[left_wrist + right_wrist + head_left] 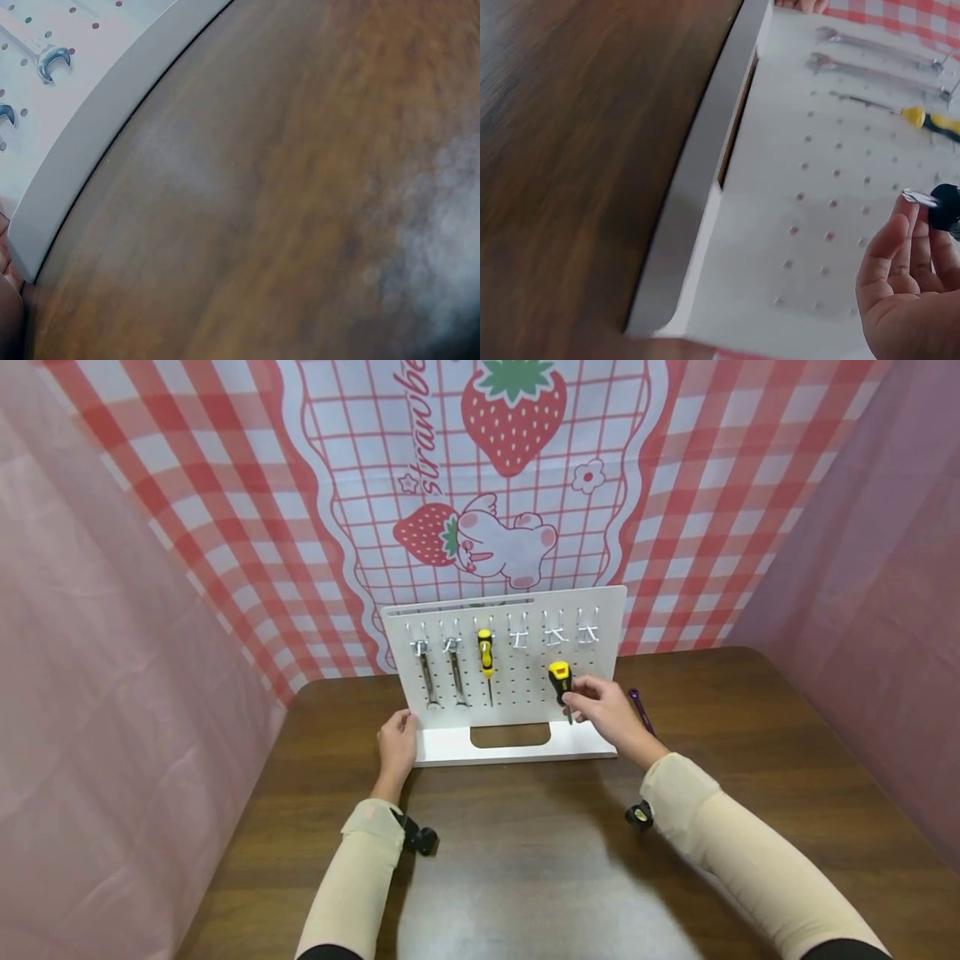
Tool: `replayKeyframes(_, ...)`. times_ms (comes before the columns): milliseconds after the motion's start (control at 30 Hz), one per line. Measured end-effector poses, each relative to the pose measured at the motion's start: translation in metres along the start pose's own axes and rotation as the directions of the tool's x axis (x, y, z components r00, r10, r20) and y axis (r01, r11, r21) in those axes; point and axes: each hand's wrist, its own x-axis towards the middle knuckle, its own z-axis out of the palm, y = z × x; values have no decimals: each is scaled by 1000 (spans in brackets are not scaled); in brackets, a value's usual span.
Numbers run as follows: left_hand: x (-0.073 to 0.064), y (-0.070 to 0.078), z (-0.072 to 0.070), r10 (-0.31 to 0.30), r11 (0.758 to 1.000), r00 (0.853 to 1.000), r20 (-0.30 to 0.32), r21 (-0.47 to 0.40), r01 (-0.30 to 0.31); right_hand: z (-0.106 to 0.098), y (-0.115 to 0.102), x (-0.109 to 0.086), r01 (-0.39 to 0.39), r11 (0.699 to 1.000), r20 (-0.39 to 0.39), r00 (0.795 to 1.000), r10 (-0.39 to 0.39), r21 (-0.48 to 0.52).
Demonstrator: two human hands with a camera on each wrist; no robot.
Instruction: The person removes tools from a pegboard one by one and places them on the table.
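Note:
A white pegboard (442, 745) stands upright on its base at the back of the table. My left hand (397, 743) holds its lower left corner, fingers curled at the edge. In front of the board's right half, my right hand (600, 706) pinches a stubby screwdriver (559, 675) with a black and yellow handle, near its short shaft. The handle end points up, below the hooks (555, 635) on the right; the metal tip (919, 197) shows in the right wrist view. On the left hooks hang two wrenches (427, 677) and a longer yellow and black screwdriver (487, 653).
A purple tool (641, 710) lies on the wooden table (517, 860), right of the board and partly behind my right forearm. A red and white strawberry-print cloth (690, 527) hangs behind the board. Pink curtains (97, 693) flank both sides.

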Motion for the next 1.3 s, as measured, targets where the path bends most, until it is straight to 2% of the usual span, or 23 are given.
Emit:
replayKeyframes(333,1,-2,1,-7,1000,1000,5,-7,7,-42,23,-13,-98,992,-12,995,97,-75)
replayKeyframes(467,1,-2,1,-18,1000,1000,4,-11,18,-61,33,-16,-150,986,-16,989,150,-71)
replayKeyframes(700,1,-2,1,-17,1000,1000,3,-9,18,-93,53,-12,-156,987,-100,983,152,-26)
replayKeyframes(833,0,-1,1,-25,1000,1000,11,-3,25,-107,57,-12,-192,978,-143,973,180,-78)
replayKeyframes(933,-1,0,1,-28,1000,999,20,-1,28,-116,60,-11,-266,957,-163,955,247,-112)
replayKeyframes(1100,-1,1,0,-34,999,999,21,-3,34,-129,69,-7,-405,898,-166,910,379,-171)
replayKeyframes(1300,-1,1,0,-28,999,999,14,17,28,-139,80,2,-449,841,-152,894,422,-303)
